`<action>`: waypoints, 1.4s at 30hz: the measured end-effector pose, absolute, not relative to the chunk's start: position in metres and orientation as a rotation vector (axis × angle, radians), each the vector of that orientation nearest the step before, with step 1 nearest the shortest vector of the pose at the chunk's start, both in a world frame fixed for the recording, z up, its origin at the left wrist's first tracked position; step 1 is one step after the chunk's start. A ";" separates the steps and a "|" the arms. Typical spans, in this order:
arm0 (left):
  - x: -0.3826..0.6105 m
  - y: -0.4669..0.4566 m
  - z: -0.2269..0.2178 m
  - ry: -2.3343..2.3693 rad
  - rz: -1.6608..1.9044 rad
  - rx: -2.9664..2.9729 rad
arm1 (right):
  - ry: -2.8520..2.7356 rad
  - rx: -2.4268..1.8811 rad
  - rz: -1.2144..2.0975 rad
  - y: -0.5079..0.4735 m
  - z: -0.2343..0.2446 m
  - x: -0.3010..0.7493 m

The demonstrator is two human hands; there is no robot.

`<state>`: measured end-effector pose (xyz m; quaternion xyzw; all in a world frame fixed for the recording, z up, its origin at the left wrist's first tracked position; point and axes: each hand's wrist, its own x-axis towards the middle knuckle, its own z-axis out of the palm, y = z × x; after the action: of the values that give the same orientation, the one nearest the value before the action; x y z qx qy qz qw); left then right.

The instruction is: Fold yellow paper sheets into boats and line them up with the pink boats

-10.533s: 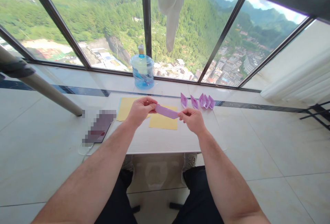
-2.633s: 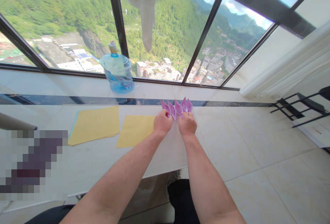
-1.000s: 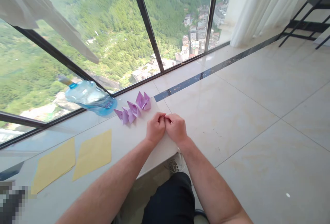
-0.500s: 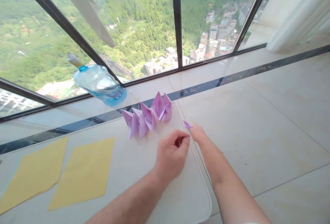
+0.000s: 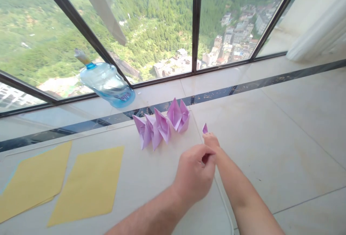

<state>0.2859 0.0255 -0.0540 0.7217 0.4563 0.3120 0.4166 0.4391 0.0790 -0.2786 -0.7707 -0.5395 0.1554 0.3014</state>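
My left hand point(image 5: 196, 172) is curled closed over the white tabletop, thumb and forefinger tips together, with nothing showing between them. Its fingertips overlap my right wrist in the view. Beyond it, past the table's right edge, my right hand point(image 5: 211, 140) is closed on a small purple folded paper point(image 5: 205, 128), of which only a pointed tip sticks up. Several purple paper boats point(image 5: 162, 125) stand in a slanting row near the table's far right corner, just left of my right hand.
Yellow paper sheets point(image 5: 89, 184) lie flat on the left of the white table point(image 5: 140, 191). A blue-tinted water jug point(image 5: 108, 83) stands by the window frame point(image 5: 196, 26). Pale floor tiles point(image 5: 297, 137) with a dark strip point(image 5: 211, 97) surround the table.
My left hand has moved right, closer to my right wrist. The purple paper in my right hand has turned from pointing left to pointing upward. The camera view has shifted slightly.
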 end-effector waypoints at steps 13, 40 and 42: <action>0.214 -0.002 -0.044 1.190 0.934 1.902 | -1.698 -2.052 -0.212 0.040 -0.049 0.422; 0.204 0.136 -0.007 0.979 0.255 2.742 | -1.484 -2.112 -0.082 0.091 -0.050 0.368; 0.202 0.133 -0.004 0.980 0.258 2.740 | -1.485 -2.096 -0.089 0.089 -0.051 0.365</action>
<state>0.2020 0.1332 -0.0042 0.9322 0.3334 0.0879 0.1098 0.3650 0.0894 -0.0509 -0.7823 -0.5545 -0.0333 0.2819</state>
